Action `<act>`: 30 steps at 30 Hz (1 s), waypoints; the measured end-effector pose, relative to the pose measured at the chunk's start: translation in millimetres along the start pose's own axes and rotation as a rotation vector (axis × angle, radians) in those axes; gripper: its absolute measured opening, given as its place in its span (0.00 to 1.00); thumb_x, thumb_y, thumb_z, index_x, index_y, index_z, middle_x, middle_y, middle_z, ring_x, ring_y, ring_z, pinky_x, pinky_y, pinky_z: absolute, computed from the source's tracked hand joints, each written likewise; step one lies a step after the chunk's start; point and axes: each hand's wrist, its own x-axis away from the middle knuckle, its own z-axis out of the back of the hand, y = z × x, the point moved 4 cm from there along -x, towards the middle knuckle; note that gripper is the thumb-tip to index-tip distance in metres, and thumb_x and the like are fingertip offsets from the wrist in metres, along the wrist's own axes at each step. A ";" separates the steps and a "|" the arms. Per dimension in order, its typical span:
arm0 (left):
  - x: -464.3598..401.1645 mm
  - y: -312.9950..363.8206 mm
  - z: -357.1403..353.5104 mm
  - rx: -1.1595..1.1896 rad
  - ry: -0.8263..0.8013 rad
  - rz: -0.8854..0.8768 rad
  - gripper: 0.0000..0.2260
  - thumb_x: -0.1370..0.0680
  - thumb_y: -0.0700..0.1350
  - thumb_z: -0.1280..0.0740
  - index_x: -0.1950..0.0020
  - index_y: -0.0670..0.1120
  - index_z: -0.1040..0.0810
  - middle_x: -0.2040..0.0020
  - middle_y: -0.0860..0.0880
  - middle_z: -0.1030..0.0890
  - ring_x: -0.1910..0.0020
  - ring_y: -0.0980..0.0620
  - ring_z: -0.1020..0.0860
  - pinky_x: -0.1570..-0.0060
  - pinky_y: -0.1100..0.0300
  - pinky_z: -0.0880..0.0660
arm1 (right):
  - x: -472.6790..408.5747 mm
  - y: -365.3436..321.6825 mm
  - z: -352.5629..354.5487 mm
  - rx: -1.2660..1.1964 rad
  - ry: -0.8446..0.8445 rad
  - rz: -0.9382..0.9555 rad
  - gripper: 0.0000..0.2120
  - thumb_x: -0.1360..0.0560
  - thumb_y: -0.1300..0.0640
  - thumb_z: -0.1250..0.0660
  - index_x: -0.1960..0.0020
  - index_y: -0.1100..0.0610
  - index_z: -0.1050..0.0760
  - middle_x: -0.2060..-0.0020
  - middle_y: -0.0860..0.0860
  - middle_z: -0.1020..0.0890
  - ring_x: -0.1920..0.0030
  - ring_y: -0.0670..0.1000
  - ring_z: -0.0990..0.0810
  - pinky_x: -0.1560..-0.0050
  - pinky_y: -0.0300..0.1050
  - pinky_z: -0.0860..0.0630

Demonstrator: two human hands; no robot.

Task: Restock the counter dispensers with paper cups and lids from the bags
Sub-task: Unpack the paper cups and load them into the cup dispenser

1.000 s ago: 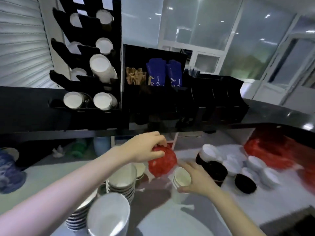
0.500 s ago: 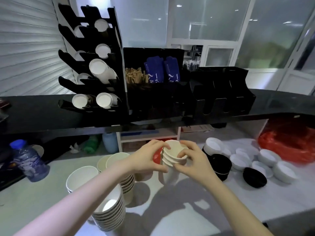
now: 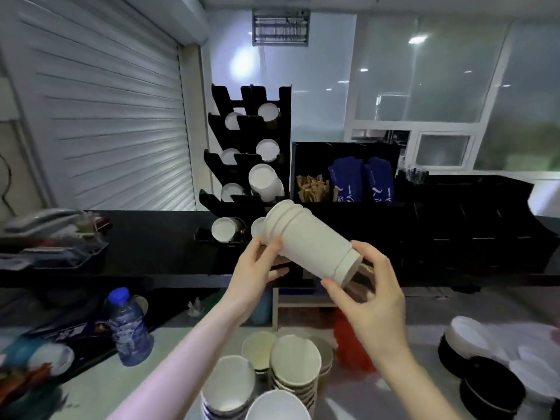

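Both hands hold one nested stack of paper cups (image 3: 312, 241) raised at frame centre, tilted with the rims toward 10 o'clock and the bases toward 4 o'clock. The left hand (image 3: 257, 269) wraps its fingers and thumb around the stack just below the rims; the right hand (image 3: 368, 294) pinches the base end between thumb and fingers. The rim end sits close in front of the lowest row of the black cup dispenser rack (image 3: 251, 153), which stands on the black counter (image 3: 151, 237) at 12 o'clock and already shows white cup bottoms in several slots. At 6 o'clock, further cup stacks (image 3: 272, 377) stand upright on the lower worktop. Black and white lids (image 3: 481, 359) lie at 4 o'clock, touching one another. A water bottle (image 3: 128, 328) with a blue cap stands at 8 o'clock.
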 end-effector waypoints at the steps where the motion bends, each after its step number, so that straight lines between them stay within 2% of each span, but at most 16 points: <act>1: -7.3 0.5 16.5 -0.137 0.029 -0.053 0.16 0.21 0.55 0.35 0.37 0.51 0.25 0.43 0.54 0.18 0.42 0.56 0.20 0.44 0.56 0.23 | -8.0 -4.7 -8.6 -0.002 0.001 0.013 0.31 0.33 0.58 0.22 0.35 0.44 0.30 0.40 0.43 0.26 0.39 0.48 0.25 0.44 0.52 0.22; 3: -21.9 -0.1 52.6 -0.569 0.120 -0.222 0.18 0.22 0.54 0.34 0.32 0.53 0.28 0.40 0.60 0.22 0.39 0.62 0.25 0.41 0.61 0.29 | -25.8 -13.4 -24.5 0.057 -0.023 0.045 0.30 0.32 0.59 0.24 0.34 0.45 0.30 0.39 0.42 0.27 0.38 0.45 0.26 0.43 0.46 0.22; 5: -35.1 -5.5 79.1 -0.949 0.136 -0.361 0.22 0.23 0.52 0.32 0.29 0.51 0.30 0.34 0.56 0.26 0.35 0.58 0.30 0.37 0.60 0.32 | -45.3 -21.7 -41.8 0.156 -0.067 0.087 0.30 0.31 0.58 0.24 0.33 0.45 0.30 0.39 0.41 0.27 0.38 0.43 0.27 0.42 0.45 0.24; 7: -49.9 -16.4 95.7 -1.158 0.074 -0.444 0.25 0.23 0.52 0.33 0.27 0.48 0.30 0.30 0.51 0.29 0.31 0.52 0.32 0.32 0.54 0.33 | -63.4 -28.2 -62.3 0.278 -0.126 0.151 0.30 0.32 0.59 0.24 0.33 0.47 0.29 0.38 0.42 0.27 0.38 0.43 0.28 0.40 0.49 0.25; 10: -68.2 -28.4 104.7 -1.328 -0.059 -0.505 0.28 0.24 0.55 0.35 0.25 0.48 0.33 0.25 0.49 0.33 0.27 0.48 0.35 0.29 0.48 0.36 | -82.5 -33.2 -94.5 0.517 -0.206 0.239 0.30 0.32 0.57 0.26 0.32 0.48 0.30 0.36 0.45 0.29 0.38 0.48 0.27 0.39 0.49 0.26; 12: -75.1 -33.2 105.0 -1.337 -0.114 -0.524 0.28 0.23 0.54 0.35 0.24 0.48 0.35 0.24 0.50 0.35 0.28 0.47 0.34 0.29 0.49 0.37 | -90.6 -34.1 -112.9 0.626 -0.244 0.274 0.30 0.31 0.56 0.26 0.31 0.48 0.31 0.36 0.46 0.29 0.40 0.51 0.27 0.42 0.48 0.25; 15: -78.4 -39.0 106.5 -1.213 -0.119 -0.539 0.26 0.23 0.52 0.34 0.26 0.47 0.32 0.25 0.51 0.35 0.32 0.48 0.30 0.34 0.53 0.31 | -97.0 -30.1 -138.3 0.742 -0.322 0.321 0.31 0.31 0.57 0.27 0.30 0.48 0.32 0.35 0.48 0.30 0.41 0.53 0.27 0.47 0.48 0.24; 18: -79.4 -45.8 109.8 -1.171 -0.116 -0.561 0.24 0.23 0.50 0.34 0.27 0.47 0.31 0.24 0.51 0.36 0.35 0.49 0.28 0.39 0.55 0.27 | -96.2 -19.2 -162.7 0.897 -0.402 0.351 0.31 0.31 0.59 0.27 0.31 0.49 0.34 0.35 0.51 0.31 0.41 0.55 0.28 0.58 0.50 0.22; 21: -80.2 -45.6 109.8 -1.178 -0.096 -0.608 0.23 0.24 0.48 0.32 0.30 0.46 0.28 0.26 0.50 0.33 0.40 0.49 0.25 0.45 0.56 0.25 | -100.2 -11.4 -178.3 0.998 -0.419 0.363 0.31 0.31 0.59 0.27 0.30 0.51 0.33 0.35 0.53 0.31 0.42 0.57 0.28 0.69 0.47 0.26; 25: -81.1 -44.7 108.1 -1.201 -0.087 -0.666 0.21 0.29 0.45 0.28 0.37 0.42 0.24 0.32 0.45 0.27 0.49 0.46 0.22 0.54 0.54 0.22 | -109.3 1.1 -191.5 1.090 -0.455 0.313 0.31 0.30 0.58 0.28 0.30 0.50 0.34 0.36 0.52 0.31 0.44 0.57 0.28 0.66 0.48 0.26; 30: -82.0 -44.7 108.9 -1.179 -0.074 -0.695 0.21 0.32 0.42 0.26 0.40 0.41 0.23 0.34 0.44 0.26 0.54 0.45 0.22 0.58 0.54 0.22 | -107.9 21.9 -199.8 1.061 -0.464 0.284 0.30 0.31 0.60 0.28 0.32 0.51 0.33 0.35 0.52 0.30 0.43 0.57 0.28 0.66 0.50 0.24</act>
